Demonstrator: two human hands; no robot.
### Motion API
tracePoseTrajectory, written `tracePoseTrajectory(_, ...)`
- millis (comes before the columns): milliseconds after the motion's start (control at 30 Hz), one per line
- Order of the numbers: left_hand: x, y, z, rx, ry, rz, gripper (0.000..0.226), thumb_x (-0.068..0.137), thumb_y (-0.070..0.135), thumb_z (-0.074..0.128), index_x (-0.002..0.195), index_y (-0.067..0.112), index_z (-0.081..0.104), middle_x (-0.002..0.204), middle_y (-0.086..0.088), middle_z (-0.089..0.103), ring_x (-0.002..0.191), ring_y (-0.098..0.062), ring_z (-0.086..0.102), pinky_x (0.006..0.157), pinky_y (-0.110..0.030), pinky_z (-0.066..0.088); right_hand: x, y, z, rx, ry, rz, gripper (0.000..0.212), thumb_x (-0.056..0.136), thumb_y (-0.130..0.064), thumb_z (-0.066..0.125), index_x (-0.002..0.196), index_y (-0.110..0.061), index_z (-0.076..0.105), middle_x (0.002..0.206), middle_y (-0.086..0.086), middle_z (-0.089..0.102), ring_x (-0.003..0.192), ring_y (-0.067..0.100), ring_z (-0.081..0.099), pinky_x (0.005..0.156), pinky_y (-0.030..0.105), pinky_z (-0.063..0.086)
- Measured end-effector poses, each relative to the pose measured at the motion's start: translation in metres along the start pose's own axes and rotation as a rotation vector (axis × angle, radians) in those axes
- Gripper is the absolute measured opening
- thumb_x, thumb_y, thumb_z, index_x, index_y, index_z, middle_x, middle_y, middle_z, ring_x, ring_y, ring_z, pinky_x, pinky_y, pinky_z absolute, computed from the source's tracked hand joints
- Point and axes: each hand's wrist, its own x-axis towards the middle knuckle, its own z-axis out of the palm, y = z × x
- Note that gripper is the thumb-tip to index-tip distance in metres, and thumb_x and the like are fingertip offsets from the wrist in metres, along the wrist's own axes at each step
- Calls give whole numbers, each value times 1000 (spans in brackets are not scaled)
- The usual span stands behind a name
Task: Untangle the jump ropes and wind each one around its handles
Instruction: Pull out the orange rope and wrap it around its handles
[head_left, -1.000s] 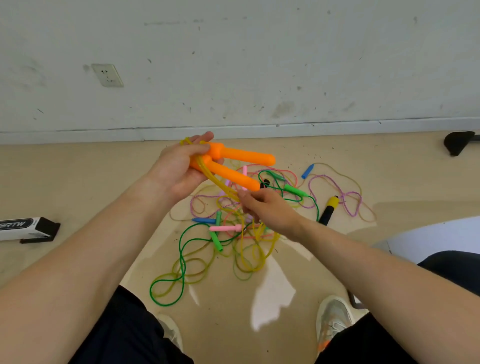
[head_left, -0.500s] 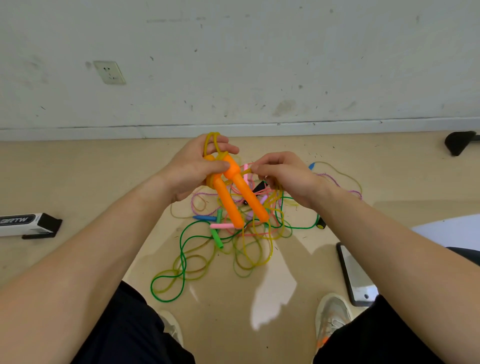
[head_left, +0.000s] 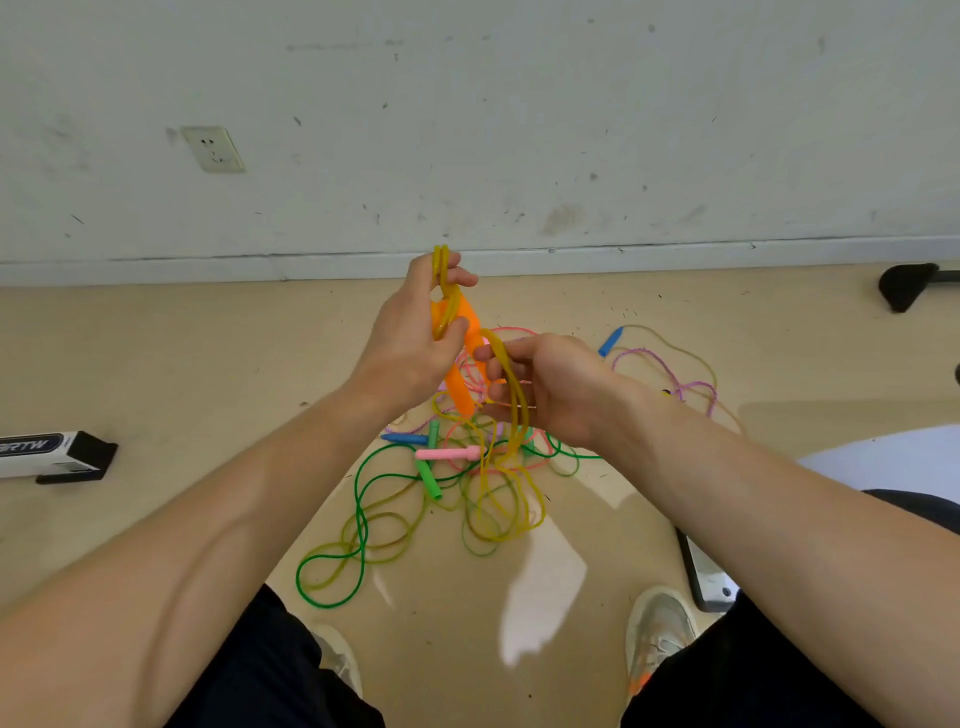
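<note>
My left hand (head_left: 410, 343) grips the two orange handles (head_left: 460, 384) near their tops, so that they point down toward the floor. A yellow rope (head_left: 511, 410) loops above my left fingers and runs down over my right hand (head_left: 545, 387), whose curled fingers hold it just right of the handles. The rope's slack hangs into a tangle on the floor below. In that tangle lie a green rope (head_left: 358, 525), green handle (head_left: 428, 478), pink handle (head_left: 449, 453) and blue handle (head_left: 405, 439). Another blue handle (head_left: 610, 340) with a purple rope (head_left: 675, 384) lies to the right.
A black-and-white box (head_left: 52, 454) lies on the floor at left. A phone (head_left: 704, 571) lies by my right shoe (head_left: 657, 631). A black object (head_left: 906, 286) sits at the wall's foot, far right. A wall socket (head_left: 213, 149) is at upper left.
The orange handles swung from pointing right to pointing down in my left hand. My right hand rose from the pile, came beside the handles, and now carries the yellow rope around them.
</note>
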Motion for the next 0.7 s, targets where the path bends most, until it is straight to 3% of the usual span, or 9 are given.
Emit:
tracePoseTrajectory(67,-1,1,5,-38,91,-42,54,85,1,61,135,15,44,123,13,63,89,-5,60,90,-32,48,-2,2,2,-55,-14,-44,21,99,-16,46,97,-13,67,61,-2,60,53,14,62,72,34,54)
tracePoseTrajectory(167,-4,6,11,-149,252,-145,50,86,2,61,132,15,46,122,12,63,112,3,56,99,-33,48,-5,4,7,-55,-34,-88,20,100,-22,48,91,-15,65,61,1,60,50,16,59,68,33,54)
tracePoseTrajectory(267,-6,10,17,-260,336,-247,48,88,1,59,132,14,44,123,10,63,109,1,57,82,-23,54,-4,13,18,-115,-36,-107,44,107,-36,37,83,-10,63,62,4,62,50,16,59,56,22,52)
tracePoseTrajectory(333,-6,10,21,-326,366,-321,48,88,2,60,132,14,44,121,12,63,107,-5,59,73,-25,56,-3,21,26,-144,-20,-134,58,109,-40,27,78,-4,61,60,8,62,46,15,58,48,18,50)
tracePoseTrajectory(433,-6,6,26,-437,377,-428,46,85,6,63,124,20,46,119,12,65,117,-12,59,95,-49,54,-2,30,31,-235,15,-125,68,108,-47,23,71,-4,60,56,9,58,43,16,56,45,16,46)
tracePoseTrajectory(500,-6,5,26,-519,373,-488,41,80,17,68,114,28,48,124,9,63,123,-18,57,100,-56,50,2,33,29,-344,91,-154,69,107,-49,25,67,-5,60,51,5,54,42,14,52,44,15,42)
tracePoseTrajectory(567,-7,5,29,-579,343,-526,41,80,22,74,110,31,47,130,6,59,121,-20,59,96,-59,52,6,34,27,-391,158,-218,67,106,-49,30,65,-6,61,48,2,52,42,13,48,43,15,39)
tracePoseTrajectory(700,-11,7,32,-547,257,-461,51,74,26,79,109,36,43,138,6,52,117,-24,61,82,-47,59,2,32,27,-265,154,-242,56,106,-45,38,68,-9,60,48,-1,56,36,7,44,37,14,34)
